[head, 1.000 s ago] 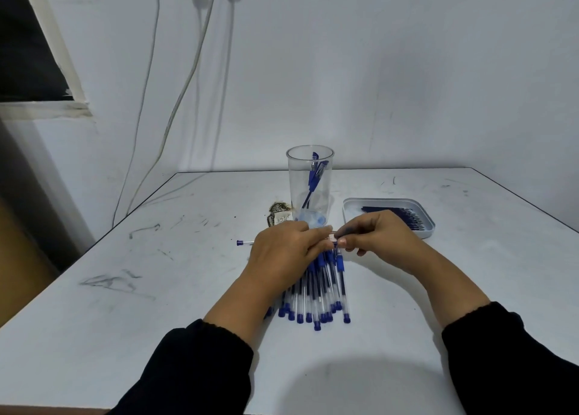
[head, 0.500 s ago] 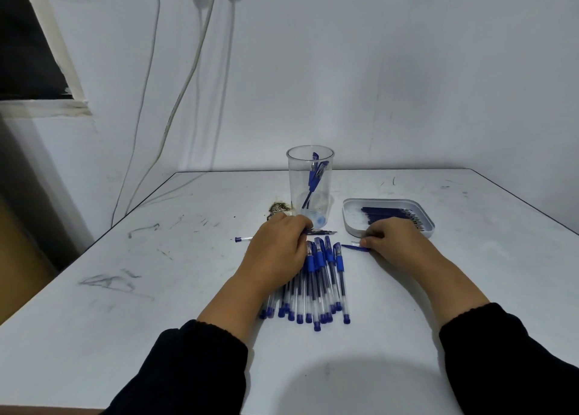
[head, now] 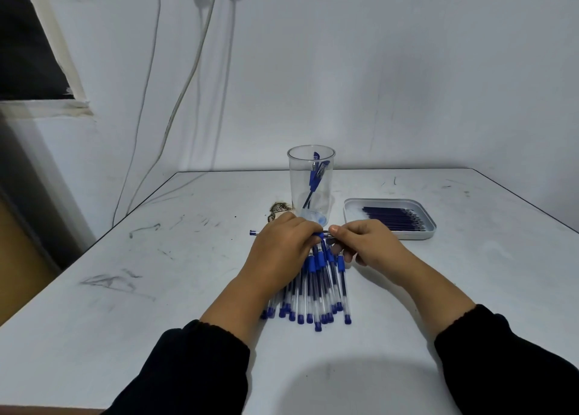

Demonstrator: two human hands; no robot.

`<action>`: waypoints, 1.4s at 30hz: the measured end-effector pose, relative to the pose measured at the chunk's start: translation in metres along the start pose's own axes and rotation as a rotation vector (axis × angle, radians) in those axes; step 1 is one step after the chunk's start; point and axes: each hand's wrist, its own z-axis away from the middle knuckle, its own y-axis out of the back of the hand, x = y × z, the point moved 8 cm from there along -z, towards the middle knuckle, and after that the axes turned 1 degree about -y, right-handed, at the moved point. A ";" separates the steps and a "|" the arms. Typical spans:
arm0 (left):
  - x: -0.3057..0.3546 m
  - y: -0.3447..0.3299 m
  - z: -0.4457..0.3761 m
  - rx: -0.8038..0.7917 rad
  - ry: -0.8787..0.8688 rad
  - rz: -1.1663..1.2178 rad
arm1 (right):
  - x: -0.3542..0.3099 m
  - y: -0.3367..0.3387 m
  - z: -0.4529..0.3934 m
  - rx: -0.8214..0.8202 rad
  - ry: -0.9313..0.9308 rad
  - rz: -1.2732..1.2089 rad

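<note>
Right hand (head: 366, 242) back from tray (head: 429, 234), now pinching a refill (head: 326, 233) at the pen (head: 254, 233) my left hand (head: 282, 248) grips above the pen pile (head: 313, 292) on the tabletop (head: 156, 289). I judge insertion is next.

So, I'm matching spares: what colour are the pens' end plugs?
Blue end plugs, head view.

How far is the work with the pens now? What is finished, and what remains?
Done: it seems two pens stand in the clear cup. In hand: the left hand and right hand grip a single pen between them, above the pile of pens. Left: that pile on the table probably waits its turn, and the tray holds many dark refills.
</note>
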 end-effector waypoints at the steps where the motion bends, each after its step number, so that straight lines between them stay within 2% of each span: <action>1: 0.000 0.000 0.000 -0.001 0.001 -0.004 | 0.000 0.000 0.000 -0.013 -0.001 -0.019; 8: 0.002 0.001 0.001 0.008 -0.001 -0.007 | -0.006 0.001 0.001 -0.035 0.048 -0.107; 15: 0.002 0.001 0.001 0.013 -0.005 -0.015 | 0.001 -0.006 0.000 -0.061 -0.001 -0.076; 22: 0.003 0.002 0.001 0.018 -0.010 -0.020 | -0.005 -0.002 -0.001 -0.061 0.088 -0.112; 28: 0.003 0.003 0.002 0.029 -0.013 -0.024 | 0.001 -0.006 0.001 -0.060 -0.004 -0.118; 32: 0.002 0.002 0.002 0.019 -0.013 -0.032 | -0.002 -0.004 0.001 -0.065 0.040 -0.046; 35: 0.002 0.002 0.001 0.017 -0.012 -0.028 | -0.005 -0.002 0.000 -0.073 0.064 -0.090; 42: 0.001 0.002 0.001 0.030 -0.010 -0.030 | 0.001 -0.005 0.000 -0.074 -0.021 -0.123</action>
